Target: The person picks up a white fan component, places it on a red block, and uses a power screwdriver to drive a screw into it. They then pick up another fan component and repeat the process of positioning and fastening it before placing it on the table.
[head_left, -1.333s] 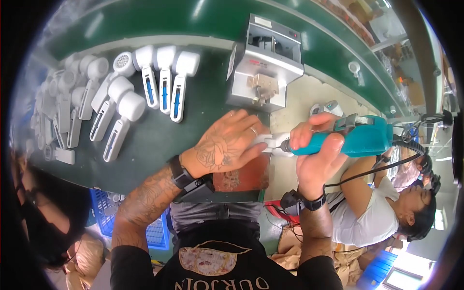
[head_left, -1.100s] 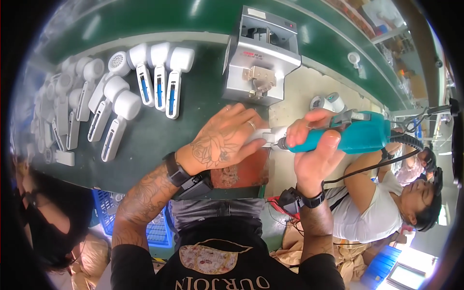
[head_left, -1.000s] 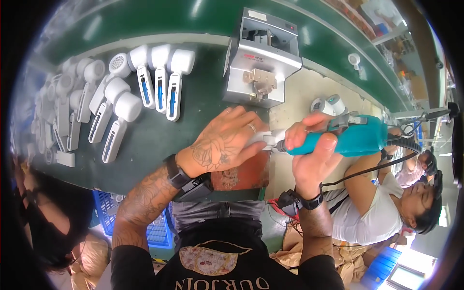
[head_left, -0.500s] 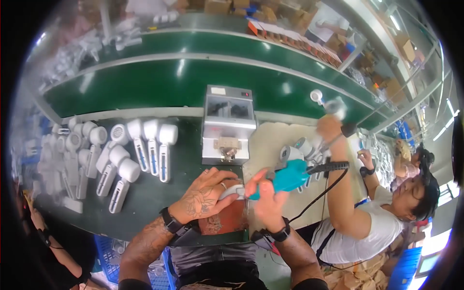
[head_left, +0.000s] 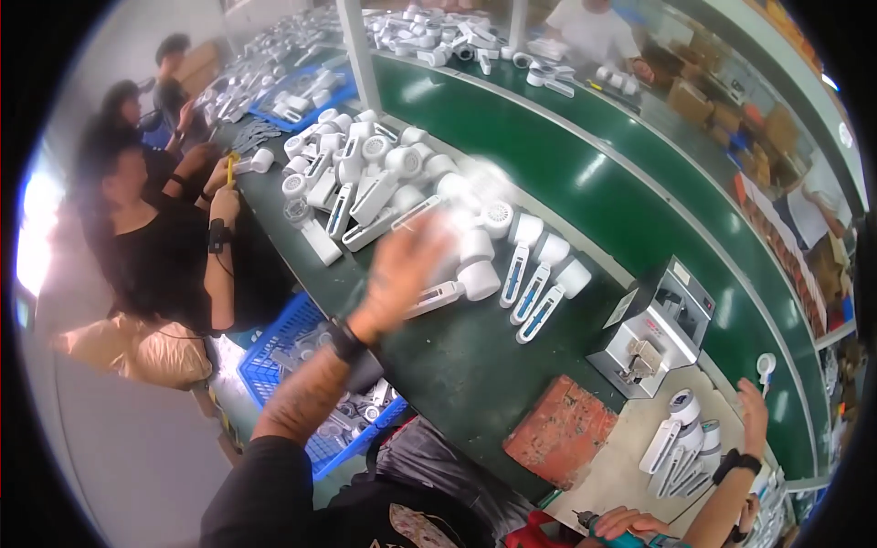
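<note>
My left hand (head_left: 402, 269) reaches over the left of the bench into a heap of white handheld fans (head_left: 375, 196). Its fingers are smeared by motion, so whether they hold anything does not show. Just beyond them a white fan (head_left: 486, 178) is blurred too. Close by lie a fan with a round grille (head_left: 496, 217) and several fans with blue strips in their handles (head_left: 532, 292). At the lower edge my right hand (head_left: 630, 522) is closed around a teal electric screwdriver (head_left: 603, 524), its bit pointing left.
A grey machine (head_left: 653, 329) stands on the bench behind a worn red pad (head_left: 560, 431). Right of it, more fans (head_left: 683, 447) lie on a beige mat, near a co-worker's raised hand (head_left: 755, 416). A blue crate (head_left: 274, 347) sits below the bench's left side. Another person (head_left: 151, 237) works there.
My view has swung left. My left hand has gone from the grey-white part at the red pad to the fan heap. My right hand, with the screwdriver, has moved away from that part.
</note>
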The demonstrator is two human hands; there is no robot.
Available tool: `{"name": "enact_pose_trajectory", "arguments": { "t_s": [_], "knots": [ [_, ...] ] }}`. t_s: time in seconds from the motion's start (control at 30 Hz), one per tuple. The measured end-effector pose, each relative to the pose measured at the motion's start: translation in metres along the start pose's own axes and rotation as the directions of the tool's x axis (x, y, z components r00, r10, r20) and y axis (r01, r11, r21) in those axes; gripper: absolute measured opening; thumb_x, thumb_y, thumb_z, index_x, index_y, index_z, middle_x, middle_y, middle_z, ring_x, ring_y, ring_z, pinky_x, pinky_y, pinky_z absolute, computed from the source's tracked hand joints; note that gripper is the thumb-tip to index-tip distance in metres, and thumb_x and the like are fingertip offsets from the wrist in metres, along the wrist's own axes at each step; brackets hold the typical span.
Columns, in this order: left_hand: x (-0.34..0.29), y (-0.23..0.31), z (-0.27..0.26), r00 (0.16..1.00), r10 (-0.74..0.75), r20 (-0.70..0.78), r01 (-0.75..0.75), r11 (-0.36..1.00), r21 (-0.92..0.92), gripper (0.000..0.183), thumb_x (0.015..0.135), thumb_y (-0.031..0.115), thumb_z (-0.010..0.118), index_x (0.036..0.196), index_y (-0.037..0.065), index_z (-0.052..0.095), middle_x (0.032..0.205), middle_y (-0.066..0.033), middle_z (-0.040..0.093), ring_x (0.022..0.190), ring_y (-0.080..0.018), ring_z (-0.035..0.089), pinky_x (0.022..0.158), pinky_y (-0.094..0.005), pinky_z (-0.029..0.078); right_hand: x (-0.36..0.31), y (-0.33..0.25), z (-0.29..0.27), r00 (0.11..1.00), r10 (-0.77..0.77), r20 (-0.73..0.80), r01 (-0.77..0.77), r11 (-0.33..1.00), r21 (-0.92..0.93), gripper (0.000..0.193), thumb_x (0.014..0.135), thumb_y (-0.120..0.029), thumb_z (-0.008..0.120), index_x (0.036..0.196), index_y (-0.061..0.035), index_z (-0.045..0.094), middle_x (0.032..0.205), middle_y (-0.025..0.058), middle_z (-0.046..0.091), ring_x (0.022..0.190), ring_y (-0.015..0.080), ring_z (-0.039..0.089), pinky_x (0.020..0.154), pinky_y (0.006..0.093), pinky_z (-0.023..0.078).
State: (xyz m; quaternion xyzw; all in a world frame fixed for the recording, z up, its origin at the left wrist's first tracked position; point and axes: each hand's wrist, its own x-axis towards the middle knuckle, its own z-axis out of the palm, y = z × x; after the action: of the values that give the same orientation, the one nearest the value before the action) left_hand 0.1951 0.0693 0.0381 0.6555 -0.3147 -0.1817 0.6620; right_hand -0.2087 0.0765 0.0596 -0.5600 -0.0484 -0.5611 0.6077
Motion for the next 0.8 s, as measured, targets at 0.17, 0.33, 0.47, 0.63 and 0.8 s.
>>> {"name": "enact_pose_trajectory", "arguments": {
  "t_s": [0.17, 0.33, 0.47, 0.63, 0.8],
  "knots": [
    [0.085, -0.008, -0.136, 0.884, 0.204, -0.421, -0.154, 0.977, 0.15, 0.035, 0.099, 0.024, 0.059, 0.122, -0.003, 0.06, 0.101, -0.0024, 0.065, 0.086, -0.0069, 0.058, 0.074, -0.0217, 0.046, -0.003, -0.004, -0.003, 0.991, 0.049, -0.124, -0.061, 0.994, -0.095, 0.061, 0.091, -0.058, 0.06, 0.095, -0.0003, 0.041, 0.063, 0.01, 0.054, 0.048, 0.0196, 0.054, 0.045, 0.0288, 0.046],
    [0.189, -0.037, -0.2, 0.884, 0.305, -0.353, -0.039, 0.802, 0.597, 0.051, 0.092, 0.036, 0.066, 0.121, -0.006, 0.059, 0.096, -0.0164, 0.068, 0.086, -0.0248, 0.065, 0.076, -0.0357, 0.051, -0.009, 0.002, -0.011, 0.947, 0.042, -0.32, -0.132, 0.955, -0.264, 0.062, 0.09, -0.058, 0.062, 0.097, -0.0001, 0.042, 0.063, 0.0101, 0.054, 0.049, 0.019, 0.053, 0.045, 0.0293, 0.045],
    [0.224, -0.055, -0.324, 0.648, 0.698, 0.305, 0.081, -0.461, 0.883, 0.05, 0.091, 0.041, 0.067, 0.113, -0.004, 0.063, 0.112, -0.0249, 0.065, 0.108, -0.0384, 0.06, 0.092, -0.0459, 0.048, -0.001, 0.008, -0.006, 0.883, 0.065, -0.464, -0.271, 0.879, -0.393, 0.063, 0.089, -0.062, 0.062, 0.099, -0.0025, 0.042, 0.062, 0.0081, 0.051, 0.05, 0.0173, 0.051, 0.045, 0.0292, 0.042],
    [0.082, 0.068, 0.008, 0.824, 0.553, 0.122, -0.527, 0.67, 0.522, 0.016, 0.095, 0.016, 0.063, 0.097, 0.001, 0.066, 0.091, -0.0077, 0.067, 0.083, -0.0179, 0.062, 0.075, -0.0314, 0.049, -0.016, -0.018, -0.014, 0.79, 0.205, -0.577, -0.401, 0.886, -0.234, 0.056, 0.083, -0.043, 0.078, 0.104, 0.002, 0.052, 0.077, 0.0119, 0.059, 0.066, 0.0186, 0.059, 0.06, 0.0312, 0.049],
    [-0.065, 0.079, 0.204, 0.372, 0.514, 0.773, -0.748, 0.659, -0.078, 0.022, 0.088, 0.024, 0.071, 0.096, 0.005, 0.063, 0.076, -0.0131, 0.064, 0.07, -0.031, 0.064, 0.06, -0.0396, 0.05, -0.021, -0.027, -0.015, 0.788, 0.224, -0.573, -0.458, 0.836, -0.303, 0.066, 0.082, -0.057, 0.073, 0.101, 0.0005, 0.046, 0.068, 0.0097, 0.053, 0.06, 0.02, 0.054, 0.054, 0.0316, 0.043]
  ]
}}
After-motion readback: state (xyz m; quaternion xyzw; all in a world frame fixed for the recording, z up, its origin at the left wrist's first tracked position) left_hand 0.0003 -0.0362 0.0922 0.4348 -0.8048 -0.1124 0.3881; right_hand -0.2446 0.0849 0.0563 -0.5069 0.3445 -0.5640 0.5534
